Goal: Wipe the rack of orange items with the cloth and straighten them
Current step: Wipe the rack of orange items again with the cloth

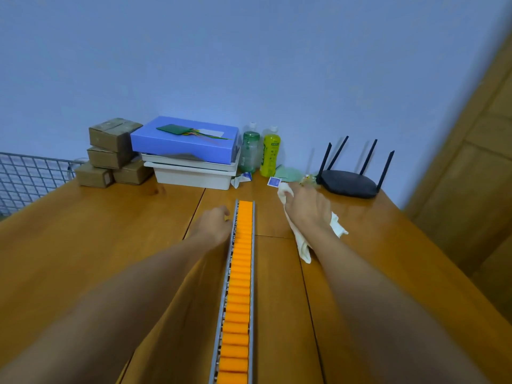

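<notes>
Your left hand (214, 224) lay against the left rail of the rack (225, 295) near its far end, fingers curled; whether they pinched it could not be told. Your right hand (306, 210) clutched the cloth (302, 249) on the table (110, 234), right of the orange items (239, 286) lined between your arms.

A long grey rack (227, 268) of close-packed orange items (240, 273) runs between both hands, the left hand (214, 223) at its rail; a cream cloth (302, 245) is bunched in the right hand (307, 209).
</notes>
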Motion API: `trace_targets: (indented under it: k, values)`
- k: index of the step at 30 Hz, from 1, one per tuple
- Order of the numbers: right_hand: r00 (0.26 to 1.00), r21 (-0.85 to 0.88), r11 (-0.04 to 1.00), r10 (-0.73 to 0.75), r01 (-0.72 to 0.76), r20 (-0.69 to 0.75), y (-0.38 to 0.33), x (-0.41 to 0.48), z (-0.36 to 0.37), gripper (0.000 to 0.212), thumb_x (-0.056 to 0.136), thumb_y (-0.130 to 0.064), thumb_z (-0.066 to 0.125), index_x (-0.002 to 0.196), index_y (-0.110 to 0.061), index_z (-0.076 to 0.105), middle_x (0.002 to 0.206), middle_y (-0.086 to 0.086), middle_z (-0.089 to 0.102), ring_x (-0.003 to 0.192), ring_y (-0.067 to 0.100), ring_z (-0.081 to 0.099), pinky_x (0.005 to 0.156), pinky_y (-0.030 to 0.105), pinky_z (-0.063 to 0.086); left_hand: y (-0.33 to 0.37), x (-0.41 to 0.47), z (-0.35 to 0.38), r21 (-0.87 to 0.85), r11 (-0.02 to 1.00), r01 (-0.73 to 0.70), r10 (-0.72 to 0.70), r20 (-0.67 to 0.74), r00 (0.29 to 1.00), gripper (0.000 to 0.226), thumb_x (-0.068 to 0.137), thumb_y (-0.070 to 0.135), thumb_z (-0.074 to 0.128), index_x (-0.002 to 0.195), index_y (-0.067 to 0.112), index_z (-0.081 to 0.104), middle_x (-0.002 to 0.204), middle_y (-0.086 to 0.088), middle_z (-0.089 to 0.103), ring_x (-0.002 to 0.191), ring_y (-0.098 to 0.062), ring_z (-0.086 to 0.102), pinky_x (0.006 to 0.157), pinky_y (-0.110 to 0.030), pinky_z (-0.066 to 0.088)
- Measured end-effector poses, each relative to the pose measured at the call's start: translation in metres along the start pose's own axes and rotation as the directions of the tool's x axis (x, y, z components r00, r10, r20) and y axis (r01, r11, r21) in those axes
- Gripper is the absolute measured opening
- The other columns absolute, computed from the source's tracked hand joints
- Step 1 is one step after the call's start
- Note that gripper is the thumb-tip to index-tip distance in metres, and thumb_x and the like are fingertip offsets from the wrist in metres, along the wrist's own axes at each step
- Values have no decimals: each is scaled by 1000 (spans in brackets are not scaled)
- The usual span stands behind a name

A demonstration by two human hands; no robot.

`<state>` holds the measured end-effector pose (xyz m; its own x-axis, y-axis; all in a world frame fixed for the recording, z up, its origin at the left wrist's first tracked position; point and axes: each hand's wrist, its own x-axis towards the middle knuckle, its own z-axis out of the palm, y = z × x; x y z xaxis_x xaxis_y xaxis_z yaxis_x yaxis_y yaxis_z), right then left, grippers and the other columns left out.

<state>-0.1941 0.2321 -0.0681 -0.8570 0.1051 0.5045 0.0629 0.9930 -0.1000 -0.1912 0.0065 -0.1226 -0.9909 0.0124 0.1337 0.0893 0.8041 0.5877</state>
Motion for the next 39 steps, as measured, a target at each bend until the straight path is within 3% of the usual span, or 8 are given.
trace_targets:
  k: [6,10,15,19,22,30,36,39]
  values:
    - [988,-69,986,-150,152,30,-29,31,29,32,101,-33,52,132,-28,60,113,8,60,92,30,63,60,32,33,-16,33,7,-121,993,-9,16,57,998,39,103,28,56,142,24,52,114,-1,66,77,-15,65,66,-30,58]
    - [972,-75,970,-224,230,76,-51,45,49,33,97,-28,58,130,-28,61,117,8,52,94,29,62,61,34,38,-27,39,19,-125,991,-41,50,66,997,32,103,35,54,135,33,58,116,4,69,90,-14,67,78,-33,59]
    - [953,-51,961,-263,273,148,-82,54,70,35,96,-28,58,131,-28,60,123,8,46,102,29,59,63,35,37,-33,45,26,-76,991,-108,110,32,993,30,102,42,55,130,37,64,116,7,71,93,-8,62,66,-23,44]
    - [941,-24,961,-263,274,213,-98,50,89,36,99,-42,48,124,-23,67,124,8,48,106,28,57,68,36,39,-41,44,30,-87,987,-135,133,-30,991,27,99,47,55,122,42,68,108,14,73,93,-7,65,74,-33,54]
    - [944,81,974,-225,211,242,-105,48,97,52,102,-50,34,110,-17,73,117,10,53,101,31,61,72,40,45,-42,44,32,-69,986,-154,149,-64,987,24,98,47,55,116,43,70,98,14,71,88,-9,63,70,-33,52]
    - [940,220,961,-222,167,258,-89,49,102,32,97,-37,55,122,-24,72,119,5,61,104,27,63,76,36,47,-46,47,35,-69,981,-184,178,-82,981,30,96,49,58,122,40,71,108,15,72,93,-7,63,73,-37,57]
    - [964,190,967,-201,167,176,-87,39,99,29,98,-33,54,116,-22,74,112,4,60,95,27,64,72,37,50,-47,47,35,-68,977,-203,197,-88,976,29,97,47,59,122,38,71,110,13,73,95,-6,62,74,-33,55]
    - [970,148,976,-182,159,159,-79,34,96,29,99,-32,51,114,-21,74,109,4,59,93,29,64,67,34,45,-48,47,35,-74,976,-207,200,-92,976,31,97,47,60,124,36,70,113,12,73,97,-7,62,72,-27,51]
